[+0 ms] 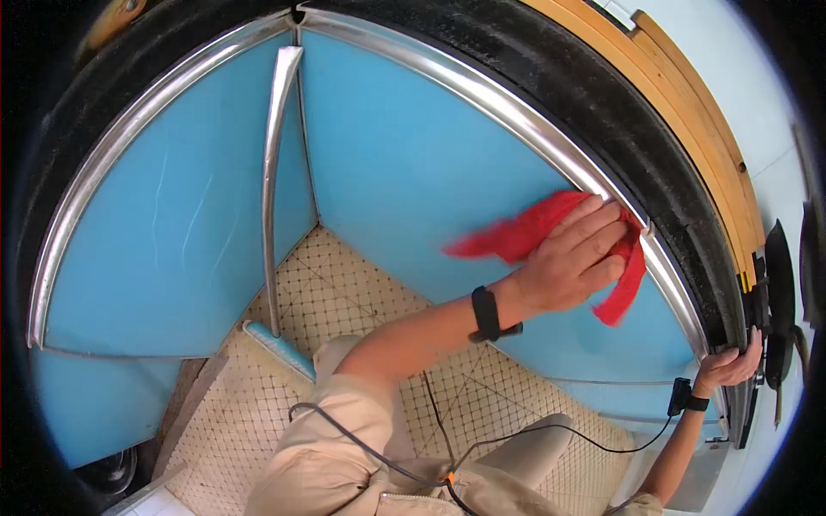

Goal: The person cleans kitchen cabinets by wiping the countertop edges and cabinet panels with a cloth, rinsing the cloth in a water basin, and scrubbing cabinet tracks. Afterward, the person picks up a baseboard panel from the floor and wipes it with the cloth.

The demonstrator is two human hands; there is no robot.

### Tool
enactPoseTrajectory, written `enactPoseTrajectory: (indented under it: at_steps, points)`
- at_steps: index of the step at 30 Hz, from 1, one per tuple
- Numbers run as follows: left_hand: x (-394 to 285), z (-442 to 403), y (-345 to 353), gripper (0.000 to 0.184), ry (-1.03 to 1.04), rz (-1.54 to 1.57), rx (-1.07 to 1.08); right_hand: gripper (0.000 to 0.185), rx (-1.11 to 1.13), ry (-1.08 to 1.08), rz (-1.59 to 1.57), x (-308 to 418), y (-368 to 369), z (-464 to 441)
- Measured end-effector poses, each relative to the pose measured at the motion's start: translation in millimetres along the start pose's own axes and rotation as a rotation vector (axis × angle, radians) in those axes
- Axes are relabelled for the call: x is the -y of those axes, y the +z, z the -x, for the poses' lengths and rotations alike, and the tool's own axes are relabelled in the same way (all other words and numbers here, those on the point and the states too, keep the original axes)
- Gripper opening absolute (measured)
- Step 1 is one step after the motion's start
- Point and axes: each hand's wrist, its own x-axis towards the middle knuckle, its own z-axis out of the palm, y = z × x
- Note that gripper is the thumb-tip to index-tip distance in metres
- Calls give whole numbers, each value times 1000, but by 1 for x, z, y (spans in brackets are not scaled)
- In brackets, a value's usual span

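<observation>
Red fabric cloth [535,225], right of centre, is clamped by the left hand [575,256] on curved silver trim [520,119], apparently mid-wipe; another stroke needs even pressure. Apart, the right hand [728,368] meets the black bench [680,198], grip unclear.

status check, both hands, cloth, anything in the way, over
Left hand pressing red cloth against curved shiny metal trim. Right hand at black counter edge. Silver-handled tool with light-blue base stands left, apart from cloth.
</observation>
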Motion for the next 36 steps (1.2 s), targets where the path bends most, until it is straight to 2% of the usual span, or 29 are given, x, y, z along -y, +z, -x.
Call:
enactPoseTrajectory:
  at_steps: [1,2,4,5,7,8,9,11,12,15,17,18,20,21,22,24,26,27,28,30,31,33,36]
  points:
    - [7,-3,-5,7,22,34,9,50,11,-9,7,2,-1,-2]
    - [16,-6,-13,7,20,19,7,50,2,-11,-6,3,-1,-1]
    - [38,-10,-36,9,171,27,111,50,21,-30,-6,-3,1,2]
    - [54,-14,-50,10,197,-84,0,50,22,-17,-6,-3,1,3]
    - [103,-17,-94,12,61,-85,153,50,10,-4,0,-3,1,5]
    - [113,-33,-123,14,-12,-231,87,50,4,0,10,-4,0,5]
    - [143,-31,-144,21,2,-434,127,50,9,0,11,-6,0,6]
    - [190,-28,-174,24,-79,-759,-72,50,8,8,15,-8,2,8]
    - [205,-28,-187,24,-84,-760,-65,50,15,7,10,-8,3,8]
    - [215,-26,-202,28,-128,-695,-60,51,22,36,-11,-10,2,10]
    - [205,-26,-194,51,-156,-654,-53,51,24,44,0,-4,0,8]
    - [200,-19,-185,51,-170,-657,-53,51,19,54,14,-1,1,7]
    - [189,-4,-168,28,-204,-699,-183,52,1,39,11,-4,4,8]
    - [183,15,-165,31,-402,-653,-127,53,-16,35,16,-7,6,10]
    - [179,38,-165,31,-408,-671,-127,54,-31,32,12,-11,9,12]
    - [176,97,-162,39,-883,-507,-219,55,-71,37,18,-8,11,13]
    - [186,183,-158,50,-1048,-492,-406,56,-72,36,17,-7,13,12]
    - [198,248,-157,54,-1153,-379,-507,57,-71,35,29,-8,12,13]
    - [211,303,-160,58,-1250,-257,-610,57,-73,32,24,-9,12,16]
    - [205,361,-166,61,-1589,222,-939,59,-87,22,33,-14,15,19]
    - [211,382,-161,61,-1586,231,-947,61,-68,29,38,-14,14,19]
    - [212,416,-163,64,-1665,522,-1035,62,-74,40,42,-13,17,19]
    - [207,395,-161,62,-1674,362,-973,65,-86,59,75,-17,17,25]
